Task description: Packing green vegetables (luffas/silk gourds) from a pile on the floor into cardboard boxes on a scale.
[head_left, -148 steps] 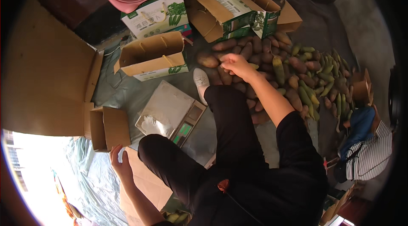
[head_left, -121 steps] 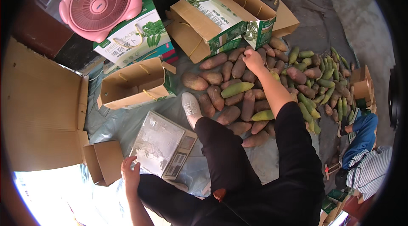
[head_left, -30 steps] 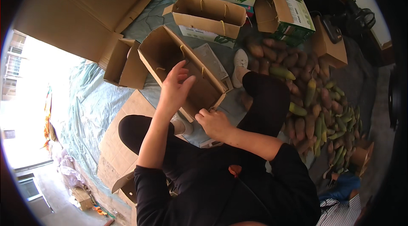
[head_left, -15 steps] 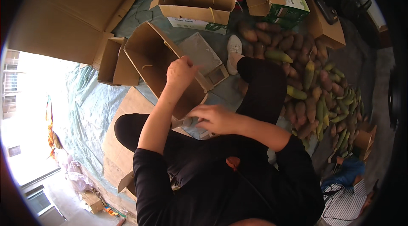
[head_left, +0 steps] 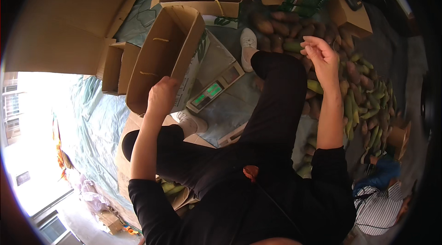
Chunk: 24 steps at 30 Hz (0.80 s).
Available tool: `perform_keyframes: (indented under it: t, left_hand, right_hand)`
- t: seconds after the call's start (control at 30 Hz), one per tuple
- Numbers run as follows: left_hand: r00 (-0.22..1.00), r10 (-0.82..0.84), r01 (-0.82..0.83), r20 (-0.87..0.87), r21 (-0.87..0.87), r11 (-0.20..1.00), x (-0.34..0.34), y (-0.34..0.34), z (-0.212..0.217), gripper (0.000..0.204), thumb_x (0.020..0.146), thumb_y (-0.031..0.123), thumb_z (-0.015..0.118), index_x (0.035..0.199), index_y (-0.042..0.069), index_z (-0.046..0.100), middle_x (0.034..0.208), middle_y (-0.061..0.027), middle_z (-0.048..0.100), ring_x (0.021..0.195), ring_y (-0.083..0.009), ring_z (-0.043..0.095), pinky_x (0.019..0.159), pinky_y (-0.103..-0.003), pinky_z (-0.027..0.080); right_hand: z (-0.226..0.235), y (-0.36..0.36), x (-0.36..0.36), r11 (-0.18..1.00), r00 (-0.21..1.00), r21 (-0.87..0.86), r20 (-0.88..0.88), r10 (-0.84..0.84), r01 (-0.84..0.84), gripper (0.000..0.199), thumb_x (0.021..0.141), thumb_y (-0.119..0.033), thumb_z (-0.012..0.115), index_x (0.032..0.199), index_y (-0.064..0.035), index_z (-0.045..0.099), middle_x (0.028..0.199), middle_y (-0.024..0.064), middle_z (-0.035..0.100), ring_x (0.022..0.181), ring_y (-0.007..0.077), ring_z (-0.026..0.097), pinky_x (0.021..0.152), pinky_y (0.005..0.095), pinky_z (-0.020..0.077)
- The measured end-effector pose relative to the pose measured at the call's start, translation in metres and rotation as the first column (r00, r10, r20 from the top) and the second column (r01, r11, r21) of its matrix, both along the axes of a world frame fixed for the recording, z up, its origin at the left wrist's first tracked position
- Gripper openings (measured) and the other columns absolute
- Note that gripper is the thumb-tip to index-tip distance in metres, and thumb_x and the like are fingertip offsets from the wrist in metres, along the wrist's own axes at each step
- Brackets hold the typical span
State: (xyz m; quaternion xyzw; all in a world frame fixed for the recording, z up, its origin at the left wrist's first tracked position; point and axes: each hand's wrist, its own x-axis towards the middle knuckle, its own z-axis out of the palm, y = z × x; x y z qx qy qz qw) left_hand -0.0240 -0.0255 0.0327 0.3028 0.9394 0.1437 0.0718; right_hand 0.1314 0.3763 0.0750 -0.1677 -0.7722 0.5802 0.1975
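Seated, the person's left hand [head_left: 162,95] grips an open cardboard box [head_left: 161,54] atop the scale [head_left: 212,89]; right hand [head_left: 321,55], fingers loosely curled and empty, hovers over the mangoes [head_left: 363,97].

Box [head_left: 161,56] on scale [head_left: 216,86] (mangoes [head_left: 363,102] to its right).

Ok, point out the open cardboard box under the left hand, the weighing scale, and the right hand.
cardboard box [head_left: 159,56], head view, on its inner wall
weighing scale [head_left: 212,90], head view, on its lit green display
left hand [head_left: 162,96], head view, on its back
right hand [head_left: 322,56], head view, on its middle
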Motion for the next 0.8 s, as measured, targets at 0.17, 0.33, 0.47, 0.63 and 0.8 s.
perform_keyframes:
  t: [0.17, 0.33, 0.47, 0.63, 0.8]
  left_hand:
    - [0.993, -0.108, 0.109, -0.042, 0.016, 0.994, 0.009, -0.015, -0.009, 0.018, 0.077, 0.000, 0.054, 0.090, 0.008, 0.065, 0.087, -0.0103, 0.058, 0.078, -0.0318, 0.062, 0.066, -0.041, 0.051]
    - [0.981, -0.173, 0.179, -0.085, 0.068, 0.981, 0.017, -0.011, -0.008, 0.021, 0.075, -0.003, 0.053, 0.089, 0.008, 0.064, 0.091, -0.0089, 0.060, 0.078, -0.0306, 0.062, 0.065, -0.039, 0.051]
    - [0.960, -0.245, 0.251, -0.132, 0.031, 0.967, 0.019, -0.006, -0.015, 0.022, 0.075, -0.005, 0.051, 0.090, 0.007, 0.061, 0.095, -0.0099, 0.061, 0.083, -0.0310, 0.062, 0.067, -0.039, 0.052]
    - [0.964, -0.249, 0.252, -0.096, 0.025, 0.967, 0.011, 0.011, -0.021, 0.030, 0.077, -0.005, 0.053, 0.104, 0.008, 0.054, 0.103, -0.0101, 0.059, 0.088, -0.0316, 0.061, 0.070, -0.039, 0.051]
    - [0.999, -0.031, 0.025, 0.028, 0.199, 0.980, 0.013, 0.028, -0.011, 0.048, 0.074, -0.004, 0.060, 0.118, 0.008, 0.047, 0.115, -0.0156, 0.055, 0.096, -0.0359, 0.058, 0.077, -0.042, 0.049]
  right_hand:
    - [-0.060, 0.031, 0.028, 0.991, 0.985, 0.074, 0.126, -0.121, 0.112, 0.021, 0.087, -0.004, 0.059, 0.108, -0.0013, 0.062, 0.091, 0.0042, 0.066, 0.082, 0.0088, 0.060, 0.075, 0.0231, 0.0477]
    - [-0.100, 0.043, 0.059, 0.964, 0.927, 0.148, 0.274, -0.255, 0.221, 0.021, 0.085, -0.006, 0.061, 0.106, -0.0025, 0.063, 0.088, 0.0068, 0.067, 0.079, 0.0128, 0.062, 0.071, 0.0260, 0.0484]
    - [-0.146, 0.041, 0.076, 0.962, 0.889, 0.220, 0.390, -0.241, 0.164, 0.024, 0.084, -0.009, 0.061, 0.107, -0.0035, 0.062, 0.089, 0.0119, 0.066, 0.077, 0.0165, 0.063, 0.068, 0.0285, 0.0492]
    - [-0.198, 0.022, 0.100, 0.982, 0.825, 0.021, 0.540, -0.169, 0.187, 0.024, 0.082, -0.014, 0.063, 0.104, -0.0060, 0.062, 0.089, 0.0137, 0.066, 0.083, 0.0230, 0.065, 0.070, 0.0330, 0.0503]
    - [-0.224, 0.007, 0.109, 0.902, 0.660, 0.365, 0.740, -0.130, -0.232, 0.025, 0.076, -0.021, 0.064, 0.099, -0.0105, 0.063, 0.098, 0.0122, 0.064, 0.092, 0.0319, 0.061, 0.079, 0.0405, 0.0492]
